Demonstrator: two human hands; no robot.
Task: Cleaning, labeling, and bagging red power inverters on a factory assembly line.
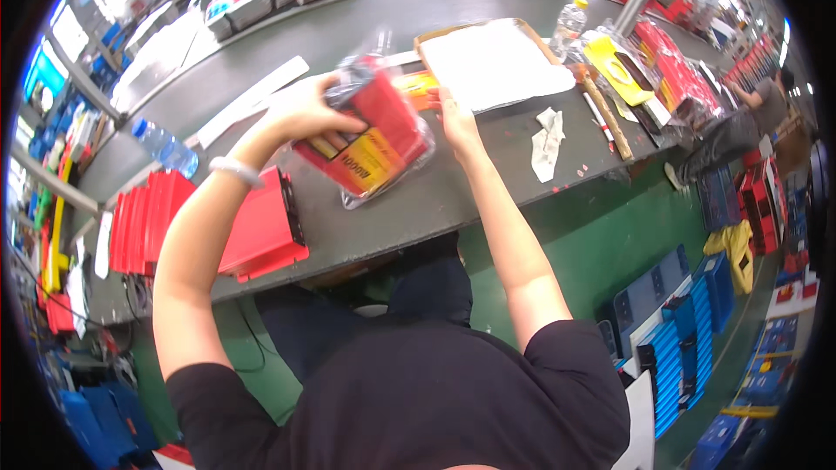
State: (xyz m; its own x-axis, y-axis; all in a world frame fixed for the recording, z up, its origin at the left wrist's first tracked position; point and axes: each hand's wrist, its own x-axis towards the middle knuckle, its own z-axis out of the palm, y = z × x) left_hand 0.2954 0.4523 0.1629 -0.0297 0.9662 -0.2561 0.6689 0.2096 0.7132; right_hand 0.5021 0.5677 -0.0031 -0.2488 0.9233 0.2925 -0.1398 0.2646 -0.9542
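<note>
My left hand (302,115) is closed on the upper left part of a red package (370,135) with a yellow label, wrapped in clear plastic. The package is tilted over the bench, its clear wrap loose at the top and lower corner. To its right, the fingers of my right hand (456,124) are pinched at the edge of a small yellow-and-orange card or label (415,85). Just beyond that hand is a shallow cardboard tray (425,38) holding a white sheet or stack (496,65).
Red plastic housings (261,231) stand at the bench's left front, near a water bottle (165,148). At the right lie a crumpled white paper (547,144), a wooden stick (610,117), a yellow piece (616,70) and a clear bottle (569,26). Blue cases (684,331) sit on the floor.
</note>
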